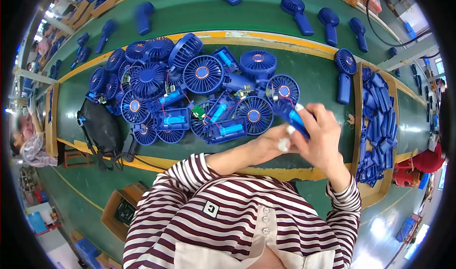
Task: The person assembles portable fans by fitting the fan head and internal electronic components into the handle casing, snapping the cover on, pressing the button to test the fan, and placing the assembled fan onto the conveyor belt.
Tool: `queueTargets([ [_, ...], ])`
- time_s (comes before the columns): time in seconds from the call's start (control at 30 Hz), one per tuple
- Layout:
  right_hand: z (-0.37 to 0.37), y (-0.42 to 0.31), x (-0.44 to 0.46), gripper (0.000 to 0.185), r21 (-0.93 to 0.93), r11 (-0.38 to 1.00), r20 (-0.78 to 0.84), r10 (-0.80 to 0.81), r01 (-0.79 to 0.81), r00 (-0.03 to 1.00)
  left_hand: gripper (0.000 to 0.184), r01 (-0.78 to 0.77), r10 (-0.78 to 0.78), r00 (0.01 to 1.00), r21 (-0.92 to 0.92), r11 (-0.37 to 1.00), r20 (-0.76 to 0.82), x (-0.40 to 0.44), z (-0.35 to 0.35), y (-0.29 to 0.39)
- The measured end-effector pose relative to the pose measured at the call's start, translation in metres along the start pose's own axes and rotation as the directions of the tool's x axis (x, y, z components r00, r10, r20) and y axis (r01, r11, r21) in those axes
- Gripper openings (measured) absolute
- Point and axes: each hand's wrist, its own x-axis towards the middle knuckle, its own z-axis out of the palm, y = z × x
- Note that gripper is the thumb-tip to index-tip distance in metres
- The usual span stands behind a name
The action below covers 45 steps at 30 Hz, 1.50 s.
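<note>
In front of my chest a blue handheld fan (283,92) is tilted, its handle open and a light-blue battery (296,118) showing inside. My right hand (319,133) is closed around the handle, with white covers on some fingertips. From the left, my left hand (270,144) meets it at the handle's lower end, fingers curled and partly hidden behind the right hand. Just left of my hands lies a pile of blue fans (202,73), several with opened handles, batteries, wires and a green circuit board (198,111) exposed.
A cardboard box of blue handle covers (377,126) stands at the right. A closed fan (345,74) lies beside it. Beyond the yellow edge, a green belt (190,12) carries more fans. A black bag (99,126) sits at the left. Other people are at far left.
</note>
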Motion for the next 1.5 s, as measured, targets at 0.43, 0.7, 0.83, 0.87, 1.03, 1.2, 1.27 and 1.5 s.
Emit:
queueTargets([
  [0.43,0.06,0.045,0.079,0.063,-0.015,0.88,0.233,0.464,-0.474,0.855,0.038,0.07,-0.121,0.918,-0.147,0.987,-0.378,0.001,0.007,0.004],
  [0.7,0.109,0.051,0.107,0.091,0.2,0.769,0.32,0.535,-0.608,0.782,0.03,0.111,0.028,0.817,0.205,0.972,-0.576,0.006,-0.005,0.005],
  [0.83,0.098,0.046,0.106,0.084,0.726,0.425,0.221,0.6,-0.54,0.769,0.033,0.102,0.042,0.84,0.234,0.967,-0.541,0.004,-0.015,0.012],
  [0.87,0.089,0.045,0.101,0.08,0.813,0.284,0.243,0.628,-0.509,0.74,0.032,0.119,-0.008,0.857,0.184,0.976,-0.515,0.002,-0.012,0.016],
  [1.03,0.046,0.048,0.063,0.05,0.939,-0.065,0.285,0.698,-0.338,0.657,0.033,0.211,-0.105,0.872,0.174,0.962,-0.478,0.002,-0.003,0.013],
  [1.2,0.025,0.058,-0.002,0.036,0.91,-0.412,0.331,0.659,-0.044,0.675,0.04,0.285,-0.181,0.871,0.168,0.944,-0.457,0.003,-0.005,-0.002],
  [1.27,0.023,0.058,-0.025,0.037,0.87,-0.487,0.312,0.671,0.083,0.673,0.044,0.272,-0.216,0.889,0.086,0.959,-0.403,0.005,-0.008,-0.006],
  [1.5,0.03,0.043,-0.092,0.043,0.723,-0.684,0.463,0.582,0.094,0.669,0.054,0.317,-0.297,0.844,-0.031,0.948,-0.447,0.021,0.001,-0.017],
])
